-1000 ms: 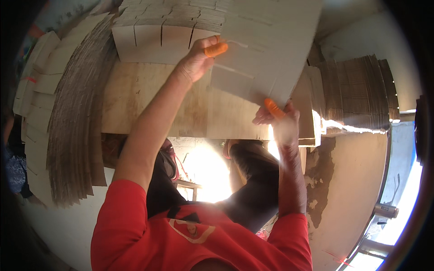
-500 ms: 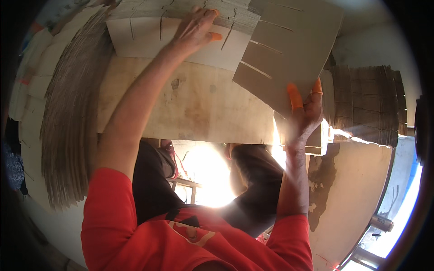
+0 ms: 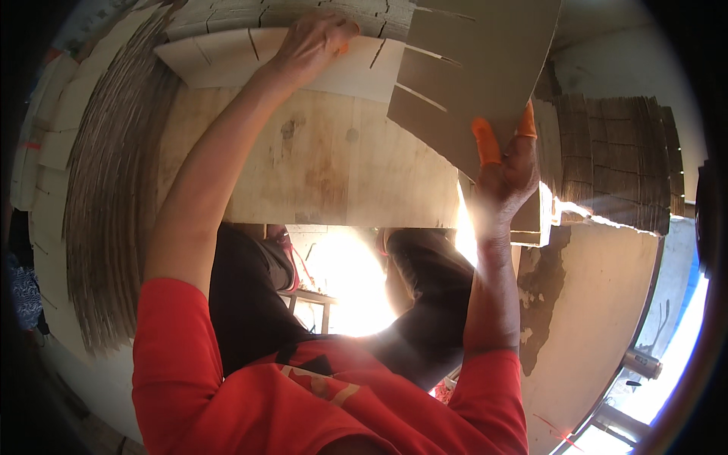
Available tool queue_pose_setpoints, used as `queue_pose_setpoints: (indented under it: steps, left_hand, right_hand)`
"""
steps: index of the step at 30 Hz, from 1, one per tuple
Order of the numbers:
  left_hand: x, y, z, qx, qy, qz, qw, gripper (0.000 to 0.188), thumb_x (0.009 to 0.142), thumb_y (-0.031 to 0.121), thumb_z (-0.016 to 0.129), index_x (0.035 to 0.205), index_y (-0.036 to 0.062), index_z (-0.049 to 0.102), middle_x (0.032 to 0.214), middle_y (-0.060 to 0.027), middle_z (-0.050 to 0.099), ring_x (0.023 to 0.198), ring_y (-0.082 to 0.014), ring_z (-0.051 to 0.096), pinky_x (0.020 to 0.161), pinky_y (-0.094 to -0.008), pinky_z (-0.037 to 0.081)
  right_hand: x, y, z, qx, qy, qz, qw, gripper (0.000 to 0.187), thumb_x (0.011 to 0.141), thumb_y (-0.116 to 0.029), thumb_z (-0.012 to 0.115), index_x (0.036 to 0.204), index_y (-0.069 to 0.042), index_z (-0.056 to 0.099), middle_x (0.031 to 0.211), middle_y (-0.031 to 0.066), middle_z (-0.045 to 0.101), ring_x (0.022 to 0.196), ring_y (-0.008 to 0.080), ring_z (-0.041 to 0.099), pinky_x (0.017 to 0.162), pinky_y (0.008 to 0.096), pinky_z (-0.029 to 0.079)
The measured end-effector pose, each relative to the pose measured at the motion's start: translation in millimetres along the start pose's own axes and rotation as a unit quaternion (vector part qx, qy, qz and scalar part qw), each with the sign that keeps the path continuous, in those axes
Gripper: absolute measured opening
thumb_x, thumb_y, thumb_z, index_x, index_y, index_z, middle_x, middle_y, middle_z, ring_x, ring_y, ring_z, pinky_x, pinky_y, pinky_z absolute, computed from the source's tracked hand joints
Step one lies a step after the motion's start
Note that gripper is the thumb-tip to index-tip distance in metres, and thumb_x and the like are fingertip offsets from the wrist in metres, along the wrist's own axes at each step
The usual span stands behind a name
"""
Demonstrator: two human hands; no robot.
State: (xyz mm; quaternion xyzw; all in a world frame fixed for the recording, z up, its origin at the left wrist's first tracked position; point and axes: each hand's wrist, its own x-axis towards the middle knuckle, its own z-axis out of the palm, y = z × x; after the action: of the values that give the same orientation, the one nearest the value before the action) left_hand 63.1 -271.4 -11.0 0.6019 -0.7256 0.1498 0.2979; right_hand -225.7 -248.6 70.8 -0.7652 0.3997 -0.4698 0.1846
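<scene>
My right hand (image 3: pixel 506 168), with orange finger covers on the thumb and a finger, is closed on the lower edge of a grey-brown slotted cardboard sheet (image 3: pixel 493 68). That sheet stands tilted, its cut slots facing left. At the far side of the table, my left hand (image 3: pixel 315 47) is closed at the top edge of a pale slotted cardboard sheet (image 3: pixel 227 61). Its fingertips, also in orange covers, curl over behind that edge and are partly hidden. Behind the pale sheet runs a stack of slotted cardboard (image 3: pixel 379 14).
A wooden tabletop (image 3: pixel 334 167) lies between my arms. A tall row of packed cardboard sheets (image 3: pixel 114 197) stands on the left. More cardboard bundles (image 3: pixel 614 159) sit at the right, beyond a stained board (image 3: pixel 591 303). Bright light glares between my legs.
The pale sheet's left end has shifted left and stands out from the stack behind it. My left hand's fingers have drawn in at its edge. The right hand's sheet moved slightly left and up.
</scene>
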Motion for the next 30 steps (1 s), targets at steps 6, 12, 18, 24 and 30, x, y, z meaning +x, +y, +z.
queue_pose_setpoints:
  steps: [6,12,18,24,30]
  left_hand:
    - [-14,37,-8,-0.046,-0.033,0.038,0.998,0.013,0.069,-0.002,0.063,0.078,0.0042,0.057,0.07,-0.0065,0.06,0.075,-0.0238,0.06,0.055,-0.0368,0.049]
    - [-19,56,-11,-0.041,-0.005,0.064,0.997,0.007,0.069,-0.001,0.059,0.072,0.0048,0.06,0.065,-0.0087,0.058,0.07,-0.0249,0.059,0.056,-0.037,0.05]
    - [-28,67,-15,-0.058,-0.041,0.048,0.996,0.017,0.067,-0.003,0.058,0.079,0.0071,0.064,0.069,-0.0078,0.062,0.074,-0.0255,0.06,0.06,-0.0373,0.051]
    - [-32,77,-18,-0.075,-0.036,0.048,0.995,0.023,0.066,-0.003,0.058,0.082,0.0102,0.067,0.071,-0.0064,0.063,0.076,-0.0255,0.06,0.061,-0.0375,0.052]
    - [-34,87,-18,-0.073,-0.012,0.06,0.995,0.01,0.064,-0.003,0.061,0.068,0.0051,0.058,0.066,-0.0055,0.059,0.07,-0.023,0.058,0.055,-0.0352,0.05]
  right_hand:
    - [-4,0,2,0.007,-0.007,-0.028,1.0,0.054,0.086,-0.009,0.065,0.135,-0.004,0.044,0.102,0.0076,0.067,0.078,0.0052,0.059,0.07,0.0194,0.048]
    - [-7,-13,-4,-0.046,-0.02,-0.034,0.998,0.053,0.086,-0.008,0.064,0.134,-0.002,0.043,0.105,0.0084,0.067,0.074,0.0048,0.058,0.068,0.02,0.049]
    - [-10,-8,-10,-0.048,-0.01,-0.088,0.995,0.05,0.086,-0.005,0.063,0.133,-0.002,0.045,0.113,0.0099,0.064,0.068,0.0058,0.057,0.063,0.0196,0.049]
    - [-12,-13,-12,-0.094,0.004,-0.122,0.988,0.051,0.087,-0.006,0.063,0.134,-0.003,0.044,0.098,0.0078,0.067,0.061,0.0054,0.053,0.057,0.0186,0.046]
    - [-18,-17,-13,-0.069,-0.024,-0.055,0.996,0.053,0.089,-0.008,0.062,0.137,-0.008,0.042,0.076,0.004,0.065,0.055,0.0046,0.046,0.053,0.0172,0.043]
